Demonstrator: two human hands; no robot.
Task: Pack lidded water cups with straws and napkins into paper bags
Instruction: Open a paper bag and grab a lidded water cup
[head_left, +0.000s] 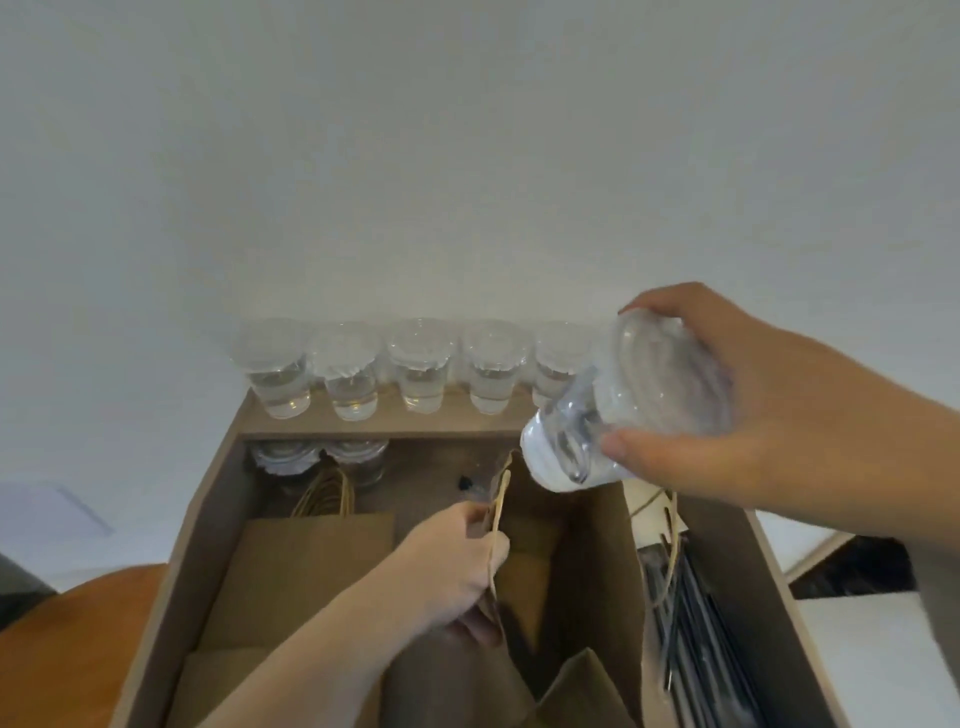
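My right hand (748, 415) grips a clear lidded water cup (618, 410), tilted with its base pointing down-left, above the mouth of a brown paper bag (587, 571). My left hand (457, 566) pinches the bag's left rim by its twine handle and holds the bag open. Several lidded cups of water (415, 369) stand in a row on the raised back ledge against the white wall. Two more cups (322, 460) sit below the ledge.
A flat stack of folded paper bags (306, 566) with twine handles lies at the left of the brown table. Dark wrapped straws (691, 623) lie along the right side. An orange-brown round surface (78, 649) is at the lower left.
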